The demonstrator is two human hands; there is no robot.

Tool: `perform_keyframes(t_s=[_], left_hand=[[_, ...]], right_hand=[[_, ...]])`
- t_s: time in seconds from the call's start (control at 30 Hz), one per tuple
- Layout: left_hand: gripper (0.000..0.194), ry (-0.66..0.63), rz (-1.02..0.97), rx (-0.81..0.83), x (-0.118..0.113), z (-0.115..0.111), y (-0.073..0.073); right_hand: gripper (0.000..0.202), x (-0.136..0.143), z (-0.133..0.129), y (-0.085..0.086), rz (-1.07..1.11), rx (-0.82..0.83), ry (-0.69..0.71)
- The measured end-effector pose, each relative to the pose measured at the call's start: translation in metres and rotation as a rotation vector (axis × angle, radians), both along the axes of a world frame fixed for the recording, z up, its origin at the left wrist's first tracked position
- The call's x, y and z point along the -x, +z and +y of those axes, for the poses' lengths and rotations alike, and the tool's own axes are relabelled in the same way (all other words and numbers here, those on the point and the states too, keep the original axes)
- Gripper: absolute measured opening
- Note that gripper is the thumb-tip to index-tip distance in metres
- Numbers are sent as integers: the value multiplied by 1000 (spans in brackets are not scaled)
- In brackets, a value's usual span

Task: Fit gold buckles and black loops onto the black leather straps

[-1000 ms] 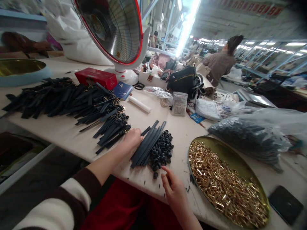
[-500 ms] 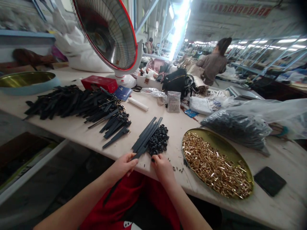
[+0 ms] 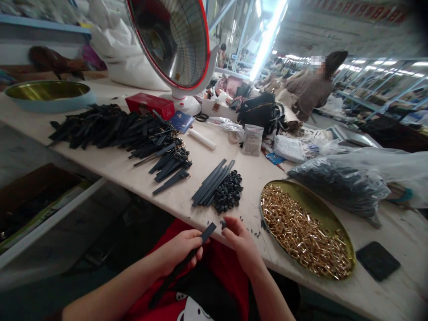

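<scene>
Lifted strap (image 3: 187, 258) in left hand (image 3: 179, 250), closed

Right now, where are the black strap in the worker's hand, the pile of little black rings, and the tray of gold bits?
black strap (image 3: 206, 232), head view, its upper end.
pile of black rings (image 3: 228, 192), head view, middle.
tray of gold pieces (image 3: 320, 209), head view, bare inner rim.

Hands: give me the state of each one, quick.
Left hand: closed around one black strap.
Right hand: fingertips pinched on a small black loop.
</scene>
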State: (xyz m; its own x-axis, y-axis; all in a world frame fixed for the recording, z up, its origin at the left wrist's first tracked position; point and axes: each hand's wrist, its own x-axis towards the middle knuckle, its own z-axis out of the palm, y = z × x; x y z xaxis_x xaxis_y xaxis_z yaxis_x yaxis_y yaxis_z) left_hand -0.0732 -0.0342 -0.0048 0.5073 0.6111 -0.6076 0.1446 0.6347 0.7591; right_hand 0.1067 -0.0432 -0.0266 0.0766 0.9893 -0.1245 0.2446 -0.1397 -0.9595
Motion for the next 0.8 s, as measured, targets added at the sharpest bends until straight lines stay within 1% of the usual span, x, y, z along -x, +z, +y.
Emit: perform_keyframes(t_s=[0.07, 0.1, 0.13, 0.2, 0.3, 0.37, 0.43, 0.5, 0.57, 0.63, 0.7, 0.8], left_hand=[[28, -40, 14, -49, -3, 2, 0], [31, -57, 36, -94, -5, 3, -1], [32, -71, 63, -149, -7, 4, -1], [31, -90, 112, -267, -10, 7, -3], [29, -88, 171, -394, -12, 10, -5], [29, -96, 221, -424, -12, 11, -4], [27, -149, 276, -439, -13, 13, -3], [25, -234, 329, -477, -15, 16, -1], [24, -306, 374, -527, -16, 20, 0], [24, -334, 394, -559, -17, 23, 1], [25, -337, 376, -538, -20, 25, 1], [26, -330, 306, -459, -23, 25, 2]], right_hand=[[27, 2, -8, 7, 443, 167, -21], [30, 4, -10, 9, 608, 228, -41], [33, 5, -12, 10, 701, 259, -65], [35, 7, -12, 10, 762, 274, -109], [35, 8, -9, 5, 725, 274, -143], [34, 6, -7, 2, 702, 281, -157], [31, 4, -6, -1, 675, 288, -185], [28, 2, -5, -4, 616, 287, -205], [25, -1, -5, -6, 540, 280, -201], [24, -4, -7, -7, 464, 259, -180], [20, -6, -9, -6, 368, 210, -163], [16, -9, -12, -5, 167, 91, -149]])
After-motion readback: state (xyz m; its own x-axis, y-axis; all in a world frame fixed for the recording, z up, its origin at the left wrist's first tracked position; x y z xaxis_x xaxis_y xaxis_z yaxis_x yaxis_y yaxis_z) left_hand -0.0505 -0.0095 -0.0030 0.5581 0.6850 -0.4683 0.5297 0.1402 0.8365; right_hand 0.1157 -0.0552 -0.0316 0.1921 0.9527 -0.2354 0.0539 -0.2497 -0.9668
